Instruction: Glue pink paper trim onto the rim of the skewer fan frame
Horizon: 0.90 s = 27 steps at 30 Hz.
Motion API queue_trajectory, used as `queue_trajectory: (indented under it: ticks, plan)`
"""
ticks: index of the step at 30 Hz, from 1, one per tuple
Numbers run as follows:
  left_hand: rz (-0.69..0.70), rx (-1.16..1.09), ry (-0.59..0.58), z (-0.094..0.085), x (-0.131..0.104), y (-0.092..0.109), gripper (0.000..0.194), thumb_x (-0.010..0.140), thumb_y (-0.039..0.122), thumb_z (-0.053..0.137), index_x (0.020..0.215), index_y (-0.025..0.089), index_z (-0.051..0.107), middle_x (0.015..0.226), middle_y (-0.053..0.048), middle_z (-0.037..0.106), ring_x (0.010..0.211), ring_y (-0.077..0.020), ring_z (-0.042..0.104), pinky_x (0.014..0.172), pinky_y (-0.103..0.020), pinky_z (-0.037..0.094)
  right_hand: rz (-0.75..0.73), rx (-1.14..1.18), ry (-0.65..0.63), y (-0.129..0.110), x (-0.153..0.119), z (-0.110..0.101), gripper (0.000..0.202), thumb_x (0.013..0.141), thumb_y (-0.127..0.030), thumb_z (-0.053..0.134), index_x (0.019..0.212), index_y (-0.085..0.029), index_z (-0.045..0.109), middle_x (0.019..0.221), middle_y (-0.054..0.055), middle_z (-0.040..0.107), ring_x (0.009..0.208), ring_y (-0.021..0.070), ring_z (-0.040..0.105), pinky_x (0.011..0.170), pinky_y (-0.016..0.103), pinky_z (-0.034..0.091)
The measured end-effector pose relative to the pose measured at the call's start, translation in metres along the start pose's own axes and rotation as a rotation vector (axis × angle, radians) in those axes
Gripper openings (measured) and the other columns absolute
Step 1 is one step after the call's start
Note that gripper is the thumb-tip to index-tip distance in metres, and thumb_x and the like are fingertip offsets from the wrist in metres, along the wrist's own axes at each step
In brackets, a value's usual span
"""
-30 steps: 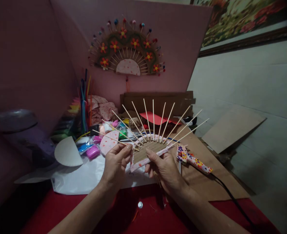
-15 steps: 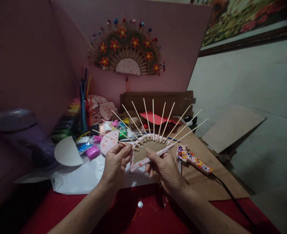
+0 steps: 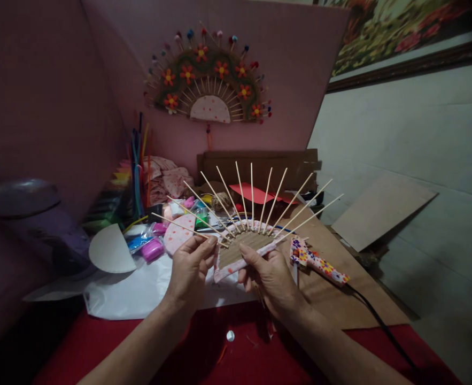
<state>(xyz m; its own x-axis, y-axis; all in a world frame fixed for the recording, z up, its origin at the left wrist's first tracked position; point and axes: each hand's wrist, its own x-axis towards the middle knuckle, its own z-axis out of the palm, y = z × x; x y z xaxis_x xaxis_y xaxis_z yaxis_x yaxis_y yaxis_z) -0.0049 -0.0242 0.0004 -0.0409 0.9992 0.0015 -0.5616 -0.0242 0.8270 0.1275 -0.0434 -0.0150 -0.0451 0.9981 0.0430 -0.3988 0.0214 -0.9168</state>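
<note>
A half-round cardboard piece [image 3: 246,250] edged with spotted pink cloth is held up in the middle, several thin wooden sticks [image 3: 252,192] fanning out from its curved rim. My left hand [image 3: 191,267] pinches its left corner, thumb and forefinger at the base of the lowest left stick. My right hand [image 3: 265,275] grips the straight lower edge, its thumb on the bare cardboard face and its fingers partly hidden behind.
A flower-patterned glue gun [image 3: 319,262] lies on a brown board [image 3: 364,305] at the right. Colourful packets [image 3: 152,249], a spotted half-circle [image 3: 178,233] and a white half-circle [image 3: 113,250] are at the left. A decorated fan [image 3: 209,80] hangs behind.
</note>
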Motion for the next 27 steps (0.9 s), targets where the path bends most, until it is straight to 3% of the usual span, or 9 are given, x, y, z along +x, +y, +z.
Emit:
queue_trajectory:
  ticks: [27]
  plan:
    - [0.005,0.004,-0.02,-0.0024,0.0015,-0.0019,0.01,0.063,0.016,0.07,0.067,0.011,0.062,0.068,0.0,0.059,0.063,-0.0073,0.055,0.06,-0.017,0.045,0.013,0.012,-0.005,-0.0009,-0.0007,0.0001,0.028,0.075,-0.036,0.061,0.061,-0.012,0.056,0.042,0.001,0.059,0.029,0.0064,0.046,0.031,0.015,0.032]
